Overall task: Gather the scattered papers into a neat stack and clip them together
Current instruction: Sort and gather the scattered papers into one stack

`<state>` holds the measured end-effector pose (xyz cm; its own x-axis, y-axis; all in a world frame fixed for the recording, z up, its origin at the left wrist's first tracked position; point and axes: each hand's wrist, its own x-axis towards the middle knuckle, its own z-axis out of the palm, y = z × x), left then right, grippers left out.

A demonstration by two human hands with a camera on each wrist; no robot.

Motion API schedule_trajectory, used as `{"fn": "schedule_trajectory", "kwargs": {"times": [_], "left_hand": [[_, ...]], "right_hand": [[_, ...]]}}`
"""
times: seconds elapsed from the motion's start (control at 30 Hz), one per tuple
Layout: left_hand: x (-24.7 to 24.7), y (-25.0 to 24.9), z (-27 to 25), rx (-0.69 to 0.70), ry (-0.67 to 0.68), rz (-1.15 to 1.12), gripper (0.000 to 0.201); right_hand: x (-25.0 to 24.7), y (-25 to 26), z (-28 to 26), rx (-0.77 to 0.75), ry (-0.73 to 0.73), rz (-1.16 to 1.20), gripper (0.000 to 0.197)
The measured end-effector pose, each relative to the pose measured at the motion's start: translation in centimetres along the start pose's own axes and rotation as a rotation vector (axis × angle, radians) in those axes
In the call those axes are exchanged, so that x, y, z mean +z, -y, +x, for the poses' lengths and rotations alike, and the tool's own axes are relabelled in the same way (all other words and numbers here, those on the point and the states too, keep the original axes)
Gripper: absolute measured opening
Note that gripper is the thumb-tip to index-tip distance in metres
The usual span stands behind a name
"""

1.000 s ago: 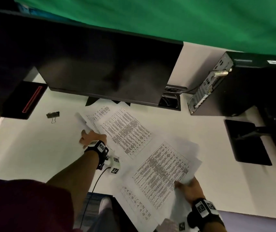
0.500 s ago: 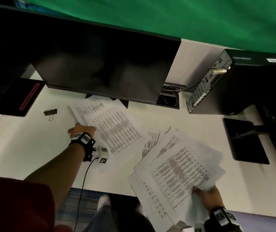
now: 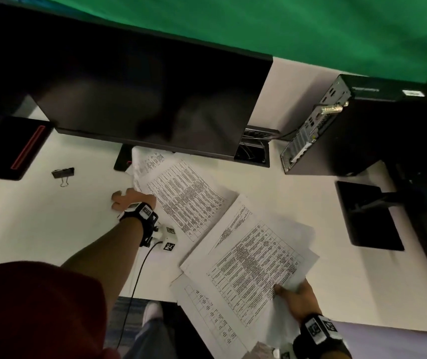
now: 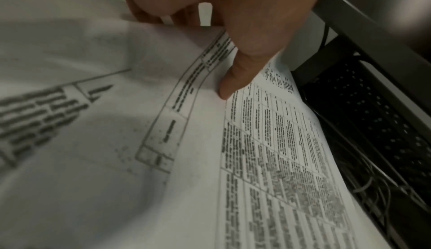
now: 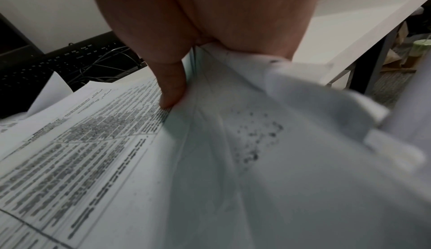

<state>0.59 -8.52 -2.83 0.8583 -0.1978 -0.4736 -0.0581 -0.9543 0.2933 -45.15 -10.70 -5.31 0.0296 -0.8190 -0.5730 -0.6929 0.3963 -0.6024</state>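
At about 5 o'clock, at the desk's [image 3: 38, 229] near edge, the right hand [image 3: 298, 297] pinches a sheaf of papers [image 3: 253, 265], thumb [image 5: 171, 94] on top and fingers curled under, its lower sheets overhanging the edge. Toward 11 o'clock the left hand [image 3: 132, 200] grips the edge of a second sheaf [image 3: 183, 198], thumb [image 4: 235, 81] on the printed face. Farther, near 10 o'clock, a binder clip [image 3: 63, 173] lies alone before the monitor [image 3: 139, 94].
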Motion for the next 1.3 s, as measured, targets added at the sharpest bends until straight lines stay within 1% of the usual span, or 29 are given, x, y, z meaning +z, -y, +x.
{"fn": "schedule_trajectory", "kwargs": {"times": [0.03, 0.1, 0.13, 0.2, 0.27, 0.33, 0.37, 0.4, 0.43, 0.47, 0.5, 0.53, 0.57, 0.63, 0.7, 0.77, 0.8, 0.83, 0.87, 0.93, 0.97, 1.0, 1.03, 1.1, 1.13, 1.17, 1.23, 1.27, 1.3], "left_hand": [[0.1, -0.1, -0.2, 0.028, -0.002, 0.003, 0.059], [0.4, -0.3, -0.6, 0.096, 0.009, -0.070, 0.059], [0.5, -0.2, -0.8, 0.132, 0.025, -0.153, 0.057], [0.6, -0.2, -1.2, 0.164, 0.102, -0.399, 0.054], [0.2, -0.3, -2.0, 0.155, 0.151, -0.611, 0.066], [-0.6, -0.3, -2.4, 0.078, 0.160, -0.793, 0.077], [-0.9, -0.1, -2.3, 0.022, 0.179, -0.867, 0.075], [-1.1, 0.6, -2.1, -0.032, 0.207, -0.889, 0.068], [-1.5, 1.4, -2.1, -0.092, 0.246, -0.873, 0.061], [-1.7, 2.6, -1.9, -0.149, 0.278, -0.836, 0.060], [-1.8, 3.9, -1.6, -0.187, 0.295, -0.799, 0.065], [-2.1, 4.9, -1.5, -0.198, 0.292, -0.780, 0.067], [-2.3, 5.9, -1.2, -0.181, 0.255, -0.791, 0.063], [-3.6, 7.1, -1.6, -0.051, 0.106, -0.776, 0.044], [-5.9, 8.0, -2.8, 0.099, -0.037, -0.569, 0.042], [-9.2, 8.5, -4.8, 0.241, -0.121, -0.395, 0.042], [-10.9, 8.7, -5.8, 0.312, -0.132, -0.343, 0.040], [-12.5, 8.8, -6.7, 0.383, -0.134, -0.318, 0.038], [-14.3, 8.7, -7.7, 0.451, -0.119, -0.308, 0.035], [-17.5, 8.7, -8.7, 0.594, -0.090, -0.328, 0.032], [-18.9, 8.6, -8.8, 0.648, -0.069, -0.374, 0.037], [-20.1, 8.4, -8.7, 0.692, -0.034, -0.483, 0.041], [-20.7, 8.3, -8.3, 0.714, 0.020, -0.653, 0.044], [-20.8, 8.0, -7.5, 0.664, 0.150, -0.982, 0.039], [-19.9, 7.9, -7.1, 0.600, 0.201, -1.043, 0.033], [-18.7, 7.8, -6.7, 0.540, 0.225, -1.040, 0.028], [-15.3, 7.8, -5.7, 0.409, 0.260, -0.872, 0.028], [-13.2, 8.0, -5.0, 0.364, 0.267, -0.746, 0.014], [-11.1, 8.3, -4.6, 0.330, 0.300, -0.584, 0.009]], "right_hand": [[0.0, -0.1, 0.1, 0.005, -0.001, -0.002, 0.054], [0.0, -0.3, 0.3, 0.016, 0.001, -0.006, 0.054], [0.0, -0.4, 0.4, 0.020, 0.001, -0.006, 0.055], [0.1, -0.6, 0.6, 0.020, 0.005, -0.016, 0.054], [0.0, -0.8, 0.8, 0.015, 0.009, -0.021, 0.054], [0.0, -0.7, 0.8, 0.020, 0.011, -0.024, 0.055], [0.0, -0.7, 0.8, 0.016, 0.011, -0.024, 0.054], [0.0, -0.7, 0.8, 0.014, 0.009, -0.023, 0.053], [0.0, -0.6, 0.6, 0.011, 0.010, -0.022, 0.052], [0.0, -0.4, 0.4, 0.009, 0.005, -0.022, 0.052], [0.0, -0.3, 0.3, 0.002, 0.001, -0.022, 0.051], [0.1, -0.1, 0.2, -0.002, 0.000, -0.018, 0.051], [0.2, 0.1, 0.1, -0.011, 0.009, -0.016, 0.052], [0.5, 0.7, -0.1, -0.024, 0.021, -0.024, 0.051], [1.0, 1.6, -0.1, -0.023, 0.025, -0.038, 0.050], [1.3, 2.6, -0.2, -0.039, 0.037, -0.055, 0.040], [1.5, 3.2, -0.4, -0.052, 0.049, -0.069, 0.034], [1.6, 3.7, -0.4, -0.068, 0.053, -0.072, 0.033], [1.9, 4.2, -0.4, -0.084, 0.056, -0.079, 0.036], [2.4, 4.8, -0.5, -0.102, 0.068, -0.085, 0.047], [2.8, 5.1, -0.4, -0.100, 0.075, -0.087, 0.052], [3.1, 5.4, -0.4, -0.100, 0.085, -0.093, 0.055], [3.4, 5.6, -0.3, -0.087, 0.096, -0.096, 0.057], [4.0, 6.1, -0.2, -0.094, 0.114, -0.097, 0.057], [4.3, 6.2, -0.3, -0.106, 0.119, -0.099, 0.057], [4.4, 6.5, -0.3, -0.113, 0.124, -0.100, 0.056], [4.6, 6.4, -0.5, -0.113, 0.148, -0.069, 0.048], [4.7, 6.4, -0.7, -0.094, 0.154, -0.058, 0.044], [4.7, 6.4, -1.0, -0.066, 0.154, -0.036, 0.039]]}}
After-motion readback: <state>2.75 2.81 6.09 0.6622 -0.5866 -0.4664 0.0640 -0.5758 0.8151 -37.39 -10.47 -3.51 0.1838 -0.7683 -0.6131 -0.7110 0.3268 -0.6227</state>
